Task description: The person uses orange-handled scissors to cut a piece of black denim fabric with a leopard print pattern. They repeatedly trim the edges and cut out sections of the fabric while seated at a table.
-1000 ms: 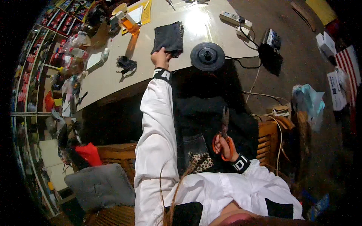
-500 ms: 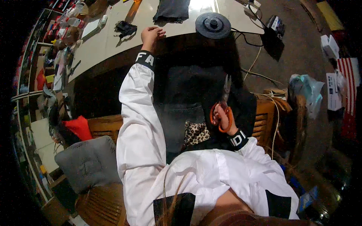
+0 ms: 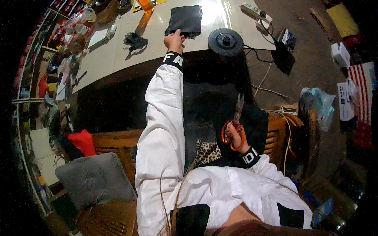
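My left hand reaches out to the table, its fingers curled and closed at the lower left edge of a dark, frayed-edged piece of cloth. The cloth lies flat. Close to my body, my right hand is wrapped round the orange handles of a pair of scissors. The blades point away from me and look closed. Under the scissors, dark fabric covers my lap, with a leopard-print cloth beside my right hand. A crumpled black scrap rests left of my left hand.
On the pale table stand a round black disc-shaped base, an orange container and a power strip. Cables trail down to the floor at right. A wooden chair with a grey cushion is at my left, near crowded shelves.
My left hand has moved right, up to the edge of the dark cloth. The whole view has shifted, so the table sits lower. My right hand still holds the scissors.
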Available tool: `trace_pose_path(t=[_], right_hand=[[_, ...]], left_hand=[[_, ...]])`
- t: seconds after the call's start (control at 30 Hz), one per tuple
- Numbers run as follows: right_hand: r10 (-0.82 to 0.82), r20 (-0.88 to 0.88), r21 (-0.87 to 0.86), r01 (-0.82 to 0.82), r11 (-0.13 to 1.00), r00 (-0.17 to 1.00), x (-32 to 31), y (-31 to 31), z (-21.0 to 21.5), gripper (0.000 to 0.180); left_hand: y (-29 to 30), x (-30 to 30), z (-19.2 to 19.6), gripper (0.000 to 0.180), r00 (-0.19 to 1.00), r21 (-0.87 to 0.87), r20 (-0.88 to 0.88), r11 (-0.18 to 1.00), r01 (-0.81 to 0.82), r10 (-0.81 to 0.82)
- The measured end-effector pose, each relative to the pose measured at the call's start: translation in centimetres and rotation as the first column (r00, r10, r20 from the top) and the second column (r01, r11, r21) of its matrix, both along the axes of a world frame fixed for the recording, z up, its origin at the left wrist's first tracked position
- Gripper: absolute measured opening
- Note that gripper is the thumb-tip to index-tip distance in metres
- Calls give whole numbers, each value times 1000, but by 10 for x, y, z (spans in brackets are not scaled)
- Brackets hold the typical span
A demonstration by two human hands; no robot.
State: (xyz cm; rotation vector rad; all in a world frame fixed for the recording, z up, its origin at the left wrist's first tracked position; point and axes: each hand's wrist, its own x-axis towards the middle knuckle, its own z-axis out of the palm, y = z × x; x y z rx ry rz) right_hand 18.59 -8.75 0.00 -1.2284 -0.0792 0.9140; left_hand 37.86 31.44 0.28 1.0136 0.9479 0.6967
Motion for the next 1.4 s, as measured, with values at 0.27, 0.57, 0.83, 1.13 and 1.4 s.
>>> trace_pose_path(t=[0.27,0.57,0.83,1.13,1.4], right_hand=[[30,-59,-11,-30,999,998,-5,4,3,26],[85,-28,-8,-85,996,996,-1,4,10,25],[54,-56,-65,-57,996,997,1,6,13,28],[15,-23,-154,-19,988,1000,-1,5,1,26],[193,364,-444,-12,896,911,-8,26,22,23]], left_hand=[[33,20,-27,27,937,593,-193,795,-126,292],[42,-12,-2,32,851,689,-435,718,102,296],[1,-16,-8,60,885,976,-213,138,170,415],[-52,-115,-4,23,863,858,-358,238,455,-357],[-126,-375,-22,18,836,595,-536,649,474,-119]])
